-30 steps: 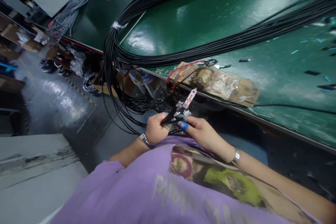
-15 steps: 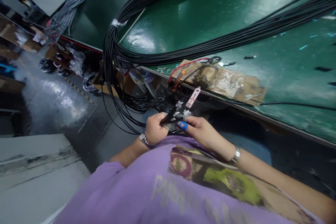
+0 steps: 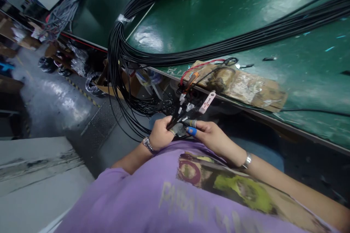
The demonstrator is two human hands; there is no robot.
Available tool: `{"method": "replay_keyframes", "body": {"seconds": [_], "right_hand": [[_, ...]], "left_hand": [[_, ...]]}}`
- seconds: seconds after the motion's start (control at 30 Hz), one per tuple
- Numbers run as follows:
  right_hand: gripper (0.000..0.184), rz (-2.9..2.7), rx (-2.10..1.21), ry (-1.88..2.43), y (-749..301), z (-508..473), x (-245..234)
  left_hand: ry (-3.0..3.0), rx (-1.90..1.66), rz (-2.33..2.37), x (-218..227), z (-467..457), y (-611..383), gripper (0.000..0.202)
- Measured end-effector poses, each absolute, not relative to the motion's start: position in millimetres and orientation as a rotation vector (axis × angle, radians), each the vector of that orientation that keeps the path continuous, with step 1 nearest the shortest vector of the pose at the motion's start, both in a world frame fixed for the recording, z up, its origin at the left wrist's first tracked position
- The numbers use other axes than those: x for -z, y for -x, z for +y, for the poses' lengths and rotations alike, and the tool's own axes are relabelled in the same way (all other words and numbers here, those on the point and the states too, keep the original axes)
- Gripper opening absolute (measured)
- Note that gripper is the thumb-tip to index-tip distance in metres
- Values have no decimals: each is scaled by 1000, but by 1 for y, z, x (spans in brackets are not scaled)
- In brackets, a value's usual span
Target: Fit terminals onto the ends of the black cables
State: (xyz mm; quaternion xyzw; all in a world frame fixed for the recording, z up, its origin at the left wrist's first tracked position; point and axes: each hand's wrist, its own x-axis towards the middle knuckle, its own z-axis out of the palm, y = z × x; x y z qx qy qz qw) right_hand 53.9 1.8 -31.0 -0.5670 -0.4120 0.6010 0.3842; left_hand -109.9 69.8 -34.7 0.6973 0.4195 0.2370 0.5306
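My left hand point(image 3: 162, 133) is closed around a bunch of black cables point(image 3: 173, 121), whose ends fan out above the fist. White labels and pale, clear-looking tips show on these ends. Close beside it, my right hand point(image 3: 216, 139) pinches thumb to forefinger at the edge of the bunch; what lies between the fingertips is too small to make out. Blue tape wraps the right thumb and greyish tape the right forefinger. A pale tag-like strip point(image 3: 207, 102) with small print stands just above the right hand.
A thick black cable bundle point(image 3: 164, 58), tied with a clear band point(image 3: 123, 18), loops over the green table point(image 3: 213, 22) and hangs off its edge. Taped cardboard point(image 3: 246, 89) lies at the edge, beside an orange-handled tool point(image 3: 192, 80). Grey cables point(image 3: 73, 3) lie at the back left.
The cable ends in my left hand have spread further apart. My right fingertips have shifted slightly, and the white tips near them have moved up and left. The view has shifted a little.
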Motion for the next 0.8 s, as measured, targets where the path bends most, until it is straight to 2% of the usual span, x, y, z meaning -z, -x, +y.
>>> {"method": "replay_keyframes", "body": {"seconds": [0.17,0.33,0.57,0.8], "right_hand": [[47,-1127,-1562,1418,-52,2,29],[43,-1198,-1514,1425,-50,1,29],[37,-1301,-1422,1400,-49,1,29],[41,-1211,-1473,1361,-49,2,25]], "left_hand": [[-1372,-335,949,23,77,115,42],[-1150,-278,929,23,79,119,49],[-831,-222,839,35,81,124,42],[-696,-191,780,35,83,126,41]]}}
